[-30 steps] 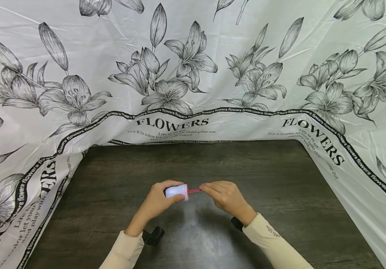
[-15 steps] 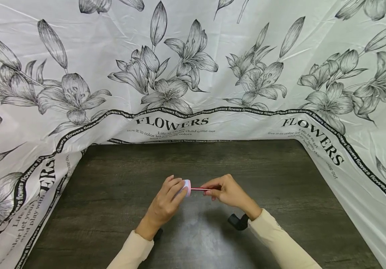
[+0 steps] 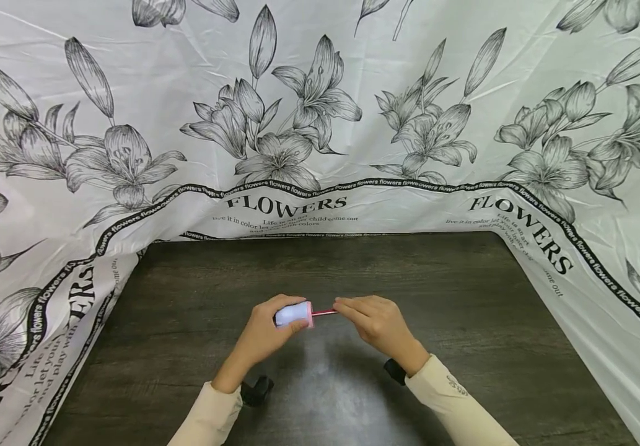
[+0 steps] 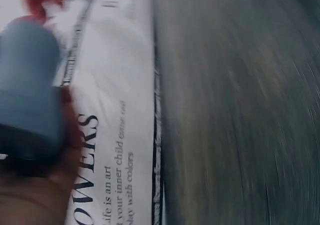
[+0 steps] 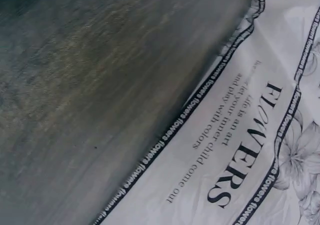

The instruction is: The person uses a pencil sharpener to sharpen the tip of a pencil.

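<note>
In the head view my left hand [image 3: 266,322] grips a small lavender-white cylinder with a pink rim and a dark end, which looks like a pencil sharpener [image 3: 293,314]. Out of its pink end runs a thin red pencil [image 3: 324,312] with a pale stripe. The fingers of my right hand [image 3: 378,322] pinch the pencil's other end and hide it. The left wrist view has the sharpener [image 4: 30,80] large and blurred in my left hand [image 4: 37,200], with red-lit fingertips beyond it. Neither the right hand nor the pencil shows in the right wrist view.
Both hands are above a dark wood-grain table [image 3: 320,266]. A white cloth [image 3: 353,124] printed with lilies and lettering hangs around its back and sides. Black camera mounts [image 3: 257,390] sit at the wrists.
Both wrists turned one way about half a second ago and have turned back now. The grip on sharpener and pencil stays, and the pencil remains against the pink end.
</note>
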A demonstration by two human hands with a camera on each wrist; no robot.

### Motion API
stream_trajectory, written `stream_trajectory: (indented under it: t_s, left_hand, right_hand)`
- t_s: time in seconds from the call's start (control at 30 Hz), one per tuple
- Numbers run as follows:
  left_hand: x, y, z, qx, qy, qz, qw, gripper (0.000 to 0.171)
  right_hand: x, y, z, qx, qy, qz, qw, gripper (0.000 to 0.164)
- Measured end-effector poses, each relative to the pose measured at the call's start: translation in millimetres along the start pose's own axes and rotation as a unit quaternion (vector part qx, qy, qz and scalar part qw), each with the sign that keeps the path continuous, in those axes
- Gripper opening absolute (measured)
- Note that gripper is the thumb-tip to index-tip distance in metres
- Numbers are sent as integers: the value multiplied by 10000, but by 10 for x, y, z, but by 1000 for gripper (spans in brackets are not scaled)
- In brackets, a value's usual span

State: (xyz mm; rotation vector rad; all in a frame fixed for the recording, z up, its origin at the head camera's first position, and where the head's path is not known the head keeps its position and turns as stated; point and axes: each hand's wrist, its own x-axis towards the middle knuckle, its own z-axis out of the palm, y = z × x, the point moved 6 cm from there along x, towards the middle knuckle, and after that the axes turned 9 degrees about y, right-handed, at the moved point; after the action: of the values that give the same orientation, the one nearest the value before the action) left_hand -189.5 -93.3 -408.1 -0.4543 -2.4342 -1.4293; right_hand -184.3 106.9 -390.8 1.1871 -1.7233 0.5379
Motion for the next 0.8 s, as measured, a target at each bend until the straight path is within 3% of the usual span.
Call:
stream_trajectory:
  t_s: [0.07, 0.13, 0.27, 0.33, 0.4, 0.47, 0.5, 0.57, 0.6, 0.63, 0.67, 0.77, 0.8]
  left_hand:
    - [11, -74, 24, -229, -432, -857, 9951, 36]
    - [17, -117, 41, -444, -720, -1345, 9873, 37]
    - [54, -81, 31, -341, -646, -1381, 9877, 43]
    - [70, -22, 21, -132, -397, -942, 9947, 47]
    - [68, 38, 17, 134, -116, -274, 9995, 50]
    - [46, 92, 17, 400, 190, 631, 9970, 54]
    - [26, 122, 19, 568, 347, 1133, 9913, 56]
    - [-22, 180, 32, 978, 606, 2045, 9721, 55]
    - [-48, 212, 42, 1204, 743, 2490, 9581, 51]
    - [-77, 245, 58, 1467, 882, 2936, 9405, 44]
    - [-110, 283, 77, 1723, 1021, 3407, 9186, 36]
    - [-213, 370, 141, 2367, 1540, 4605, 8416, 16]
    - [-243, 382, 154, 2490, 1723, 4867, 8194, 17]
  right_hand:
    - [-18, -25, -13, -69, 226, -256, 9994, 26]
    - [-27, -38, -19, -83, 317, -383, 9987, 24]
    - [-46, -17, -14, -29, 241, -337, 9991, 25]
    - [-45, 7, -3, 87, 122, -128, 9998, 28]
    - [-43, 30, 14, 318, 34, 129, 9994, 28]
    - [-25, 66, 44, 688, -156, 569, 9959, 23]
    - [-17, 93, 62, 924, -304, 852, 9916, 20]
    - [-21, 163, 111, 1588, -688, 1589, 9720, 14]
    - [-34, 205, 140, 1974, -921, 2052, 9542, 14]
    - [-57, 248, 170, 2369, -1159, 2557, 9301, 15]
    - [-89, 288, 199, 2706, -1400, 3041, 9026, 15]
    - [-199, 371, 264, 3528, -1933, 4284, 8091, 14]
    - [-222, 384, 277, 3666, -2044, 4525, 7868, 15]
